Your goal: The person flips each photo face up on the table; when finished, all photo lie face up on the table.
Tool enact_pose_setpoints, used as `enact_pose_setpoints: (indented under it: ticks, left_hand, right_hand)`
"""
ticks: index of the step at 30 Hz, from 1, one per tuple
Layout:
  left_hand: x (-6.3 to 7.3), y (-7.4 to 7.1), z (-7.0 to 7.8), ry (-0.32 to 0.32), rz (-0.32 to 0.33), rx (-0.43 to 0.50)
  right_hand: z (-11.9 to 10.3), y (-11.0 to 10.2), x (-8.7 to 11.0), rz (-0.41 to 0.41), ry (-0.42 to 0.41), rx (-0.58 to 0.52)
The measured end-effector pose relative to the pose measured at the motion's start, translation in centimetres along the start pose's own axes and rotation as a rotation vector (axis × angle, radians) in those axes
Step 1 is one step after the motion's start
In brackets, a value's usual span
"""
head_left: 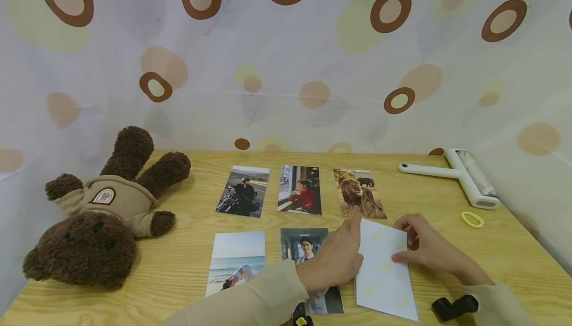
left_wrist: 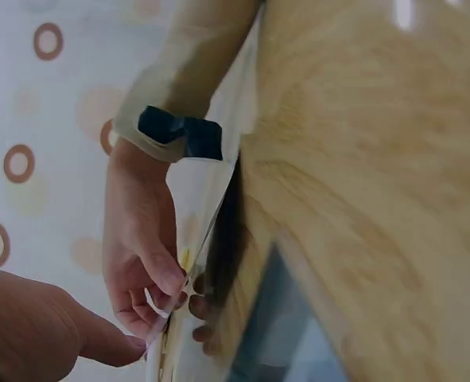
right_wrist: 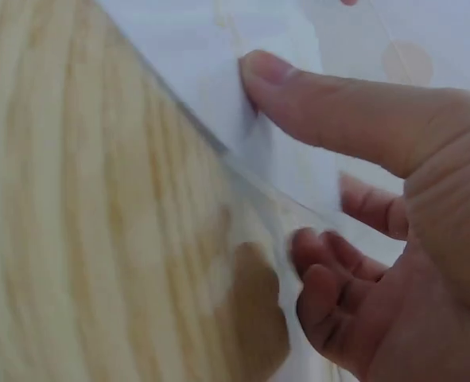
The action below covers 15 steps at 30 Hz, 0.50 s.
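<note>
A photo print (head_left: 385, 271), its white back facing me, is held tilted between both hands above the front right of the table. My left hand (head_left: 332, 259) pinches its upper left edge. On the right edge, my right hand (head_left: 429, 247) has the thumb on the white back and the fingers curled behind, also seen in the right wrist view. Under my left forearm lies a print of a person with glasses (head_left: 295, 241), partly covered. Beside it is a beach print (head_left: 239, 256). Behind lie a motorcycle print (head_left: 243, 192), a red-sweater print (head_left: 301, 194) and a lion print (head_left: 357, 197).
A brown teddy bear (head_left: 111, 202) in a beige top lies on the left of the wooden table (head_left: 187, 246). At the back right are a white lint roller (head_left: 466, 179) and a yellow band (head_left: 472, 213). A patterned cloth (head_left: 286, 68) hangs behind.
</note>
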State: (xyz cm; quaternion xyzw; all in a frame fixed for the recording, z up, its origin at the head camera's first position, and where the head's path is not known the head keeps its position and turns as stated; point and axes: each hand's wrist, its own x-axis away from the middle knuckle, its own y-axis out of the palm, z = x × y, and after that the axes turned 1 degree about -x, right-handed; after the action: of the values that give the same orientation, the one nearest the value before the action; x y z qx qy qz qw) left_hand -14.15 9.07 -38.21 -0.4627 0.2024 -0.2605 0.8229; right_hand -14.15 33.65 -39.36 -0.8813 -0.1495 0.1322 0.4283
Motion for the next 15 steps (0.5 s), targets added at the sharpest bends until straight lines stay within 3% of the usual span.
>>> enact_pose_setpoints:
  ticks: [5, 7, 9, 12, 15]
  left_hand:
    - [0.1, -0.7, -0.1, 0.038, -0.015, 0.420]
    - [0.1, -0.9, 0.0, 0.013, -0.043, 0.602]
    - [0.2, -1.1, 0.2, -0.024, -0.074, 0.755]
    - [0.3, -1.2, 0.5, -0.058, -0.134, 0.889]
    - [0.2, -1.1, 0.6, -0.012, -0.205, 0.897]
  right_hand:
    - [0.0, 0.0, 0.3, 0.025, -0.042, 0.058]
    - [-0.2, 0.1, 0.3, -0.002, -0.089, 0.000]
    - [-0.5, 0.1, 0.1, -0.076, -0.135, -0.135]
    - [-1.2, 0.0, -0.2, -0.211, -0.131, -0.361]
    - [-1.8, -0.4, -0.4, -0.296, -0.117, -0.504]
